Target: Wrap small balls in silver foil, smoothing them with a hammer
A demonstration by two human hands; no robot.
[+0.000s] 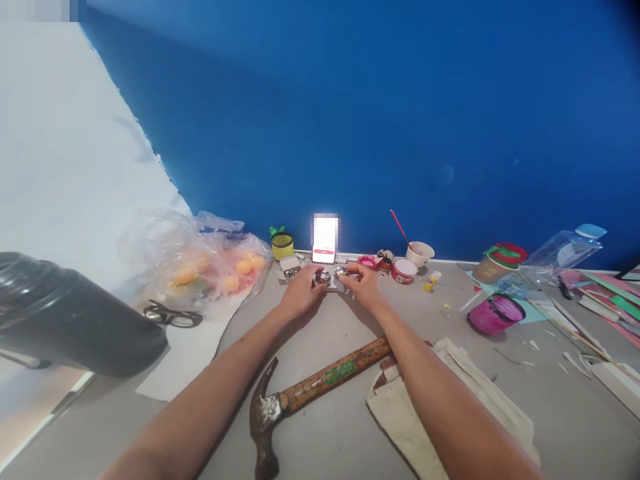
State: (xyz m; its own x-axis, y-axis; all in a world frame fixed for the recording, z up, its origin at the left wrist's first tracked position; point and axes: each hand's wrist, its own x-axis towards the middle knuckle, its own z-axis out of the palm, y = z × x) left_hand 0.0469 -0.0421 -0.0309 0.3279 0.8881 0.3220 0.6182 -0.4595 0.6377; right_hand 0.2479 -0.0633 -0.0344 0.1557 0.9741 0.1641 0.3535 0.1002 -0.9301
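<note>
My left hand (301,293) reaches toward the back of the table, its fingers closed around a small shiny silver foil-like ball (324,277). Opposite it, my right hand (369,288) pinches a second shiny silver ball (341,273). A narrow gap separates the two balls, and a small pale flat piece (334,285) lies under them. Just behind stands a lit phone (324,240), upright against the wall. A small open box (290,267) sits beside my left hand. Below my forearms lies a claw hammer (320,393), its handle end partly hidden by my right arm.
A dark bottle (80,320), black scissors (175,315) and a plastic bag (215,260) are at left. At right stand a paper cup (420,254), a round tin (404,271), a pink cup (496,315) and a clear bottle (567,250). A cloth (480,380) lies under my right forearm.
</note>
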